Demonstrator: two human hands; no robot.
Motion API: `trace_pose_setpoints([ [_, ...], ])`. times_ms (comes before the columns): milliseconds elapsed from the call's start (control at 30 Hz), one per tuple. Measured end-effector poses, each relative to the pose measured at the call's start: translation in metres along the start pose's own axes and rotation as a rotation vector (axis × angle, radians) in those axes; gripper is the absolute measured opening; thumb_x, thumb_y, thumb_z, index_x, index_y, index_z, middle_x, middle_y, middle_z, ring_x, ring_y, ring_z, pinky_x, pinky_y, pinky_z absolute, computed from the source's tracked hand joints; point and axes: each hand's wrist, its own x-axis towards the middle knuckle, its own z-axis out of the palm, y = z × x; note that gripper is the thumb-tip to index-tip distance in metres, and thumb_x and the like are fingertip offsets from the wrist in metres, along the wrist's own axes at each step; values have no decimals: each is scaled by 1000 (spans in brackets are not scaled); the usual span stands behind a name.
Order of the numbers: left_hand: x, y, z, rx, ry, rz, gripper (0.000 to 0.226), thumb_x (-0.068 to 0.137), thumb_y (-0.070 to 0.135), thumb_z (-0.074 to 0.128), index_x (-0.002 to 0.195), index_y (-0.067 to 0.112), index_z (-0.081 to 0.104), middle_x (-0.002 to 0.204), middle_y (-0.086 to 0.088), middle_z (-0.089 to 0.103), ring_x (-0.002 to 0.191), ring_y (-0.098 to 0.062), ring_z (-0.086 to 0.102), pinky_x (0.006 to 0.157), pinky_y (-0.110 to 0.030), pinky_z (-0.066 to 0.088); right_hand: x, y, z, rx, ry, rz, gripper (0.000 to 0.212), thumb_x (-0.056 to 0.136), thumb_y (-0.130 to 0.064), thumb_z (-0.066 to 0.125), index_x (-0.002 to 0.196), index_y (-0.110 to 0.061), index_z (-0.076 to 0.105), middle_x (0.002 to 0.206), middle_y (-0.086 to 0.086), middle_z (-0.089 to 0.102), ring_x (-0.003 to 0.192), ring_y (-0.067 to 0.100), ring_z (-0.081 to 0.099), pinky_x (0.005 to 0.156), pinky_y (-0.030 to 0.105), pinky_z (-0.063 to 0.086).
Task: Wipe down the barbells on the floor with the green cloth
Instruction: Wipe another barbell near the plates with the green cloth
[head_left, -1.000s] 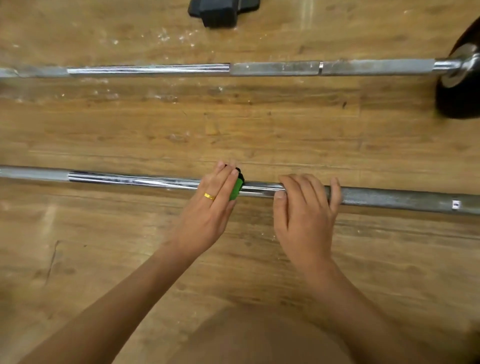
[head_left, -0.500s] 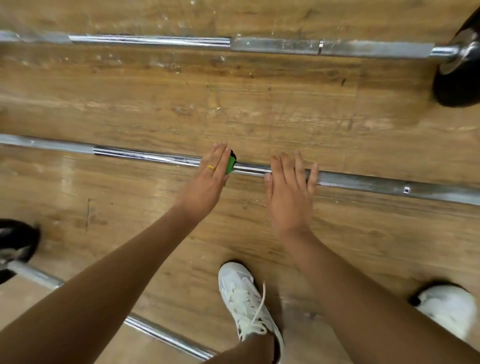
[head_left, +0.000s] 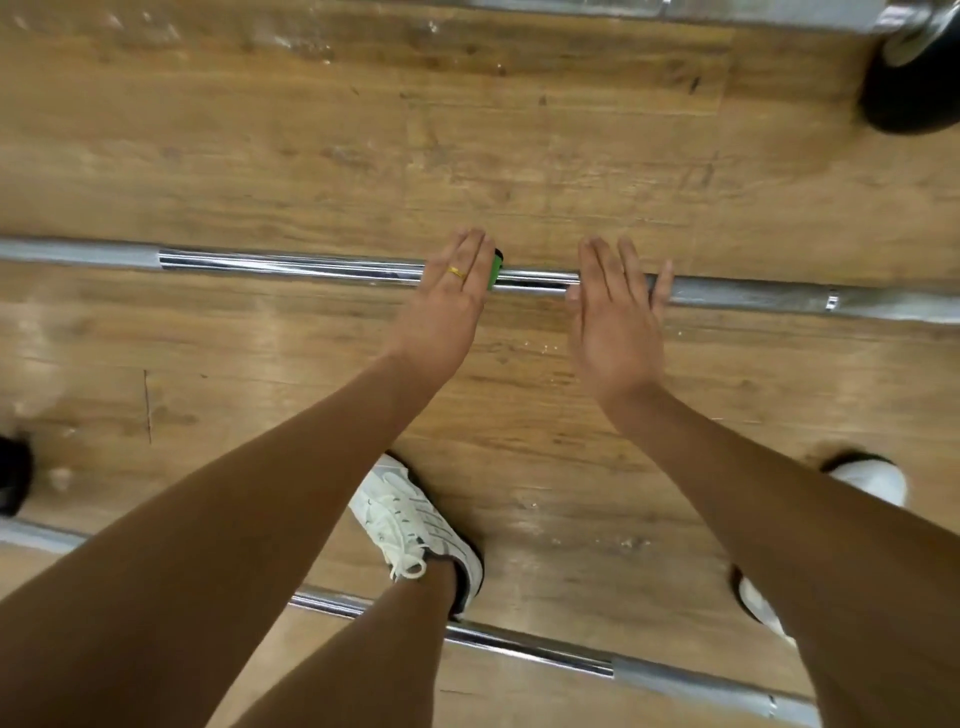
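The left hand (head_left: 449, 306) presses the green cloth (head_left: 496, 267) flat-fingered onto the middle barbell (head_left: 291, 266); the right hand (head_left: 615, 322) lies open over the shaft just to its 3 o'clock. The bar runs 9 to 3 o'clock across the wooden floor (head_left: 311, 156), bare boards on both sides. Another barbell (head_left: 524, 647) lies toward 6 o'clock by a white shoe (head_left: 415, 525).

Silver chrome steel barbell bar (head_left: 291, 266); green cloth (head_left: 496, 267); gold ring (head_left: 457, 272); white laced sneaker (head_left: 415, 525); brown woodgrain plank floor (head_left: 311, 156).

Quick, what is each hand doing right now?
Left hand: pressing the green cloth on the middle barbell.
Right hand: open, flat on that barbell.
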Motion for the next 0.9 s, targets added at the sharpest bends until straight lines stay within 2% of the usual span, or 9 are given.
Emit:
trace_pose_setpoints([
  [67, -1, -2, -4, 65, 21, 73, 74, 81, 18, 83, 143, -1, 47, 144, -14, 56, 136, -27, 47, 111, -33, 40, -1, -2, -1, -21, -6, 9, 51, 109, -31, 26, 158, -16, 27, 162, -2, 30, 153, 21, 14, 122, 47, -12],
  [133, -2, -5, -3, 60, 34, 128, 81, 79, 18, 85, 142, -2, 39, 142, -14, 57, 136, -27, 45, 111, -35, 43, -4, -4, -1, -49, 2, 20, 51, 109, -30, 26, 157, -15, 28, 162, -1, 31, 153, 22, 15, 123, 49, -9],
  [333, -3, -11, -2, -49, 41, 167, 68, 84, 6, 79, 142, -6, 47, 146, -21, 52, 138, -33, 47, 112, -43, 44, -10, -6, 2, -41, 67, 15, 48, 109, -27, 32, 156, -14, 32, 159, 1, 36, 151, 24, 23, 123, 52, -2],
  [467, -6, -13, -1, -211, 44, 146, 53, 98, 6, 62, 146, -7, 43, 152, -24, 44, 144, -36, 40, 116, -46, 38, -10, 2, 2, -4, 64, -56, 49, 107, -26, 33, 155, -15, 33, 157, 0, 39, 148, 24, 28, 121, 53, 3],
  [600, -8, -7, -3, -302, 62, 106, 52, 98, -1, 59, 147, -8, 41, 153, -24, 42, 146, -37, 37, 117, -50, 37, -7, 14, 3, 38, 75, -127, 50, 105, -29, 30, 154, -17, 37, 155, -2, 43, 146, 21, 31, 120, 49, 5],
  [733, -8, -12, 0, -316, 62, 146, 53, 101, 4, 47, 151, -7, 33, 156, -24, 37, 148, -37, 31, 119, -51, 32, -5, 18, 13, 57, 205, -159, 46, 106, -27, 35, 150, -18, 44, 151, -4, 48, 144, 18, 36, 120, 46, 8],
  [900, -11, -23, 17, -162, 177, 295, 58, 101, 2, 53, 152, -9, 27, 158, -27, 32, 150, -39, 27, 120, -52, 31, 0, 29, 34, 19, 405, -280, 42, 106, -28, 37, 145, -19, 51, 150, -5, 50, 141, 16, 41, 115, 46, 19],
])
